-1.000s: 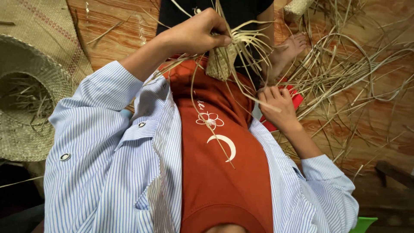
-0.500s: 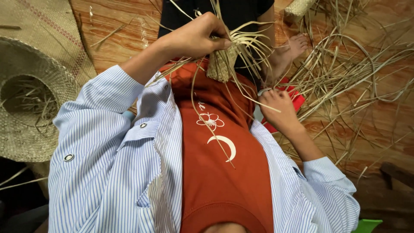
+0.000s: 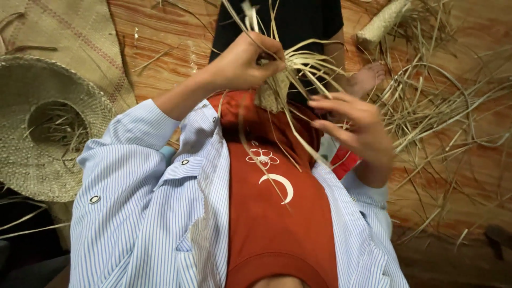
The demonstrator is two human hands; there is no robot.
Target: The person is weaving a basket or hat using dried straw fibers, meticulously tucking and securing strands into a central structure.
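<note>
My left hand (image 3: 242, 64) is closed around a small woven straw piece (image 3: 271, 93), from which several loose pale straw strips (image 3: 314, 61) fan out. One long strip (image 3: 266, 165) hangs down over my red shirt. My right hand (image 3: 357, 128) is raised just right of the piece, fingers spread and reaching toward the loose strips, holding nothing that I can see. A red object (image 3: 344, 160) shows partly behind my right wrist.
A woven straw hat (image 3: 32, 154) lies at the left on a woven mat (image 3: 74, 42). Loose straw (image 3: 448, 112) is scattered over the wooden floor at the right. A straw roll (image 3: 381, 21) lies at the top right. A bare foot (image 3: 365, 80) is beyond my hands.
My right hand has risen from my lap by the red object up to the straw strips beside the woven piece. My left hand has kept its grip.
</note>
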